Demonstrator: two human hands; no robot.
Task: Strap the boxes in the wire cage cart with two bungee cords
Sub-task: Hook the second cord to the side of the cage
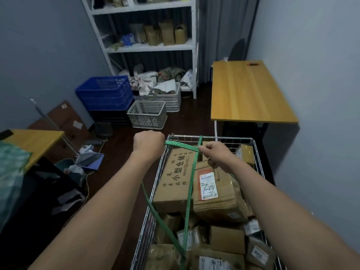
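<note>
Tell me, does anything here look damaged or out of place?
Yes. In the wire cart, the labelled box lies tilted, its cardboard creased, and the smaller boxes are piled askew. Papers lie scattered on the floor to its left.

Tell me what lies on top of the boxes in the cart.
A green cord runs lengthwise over the boxes; a second stretch crosses it at the far end, between left hand and right hand. The hands cover its ends and any hooks.
</note>
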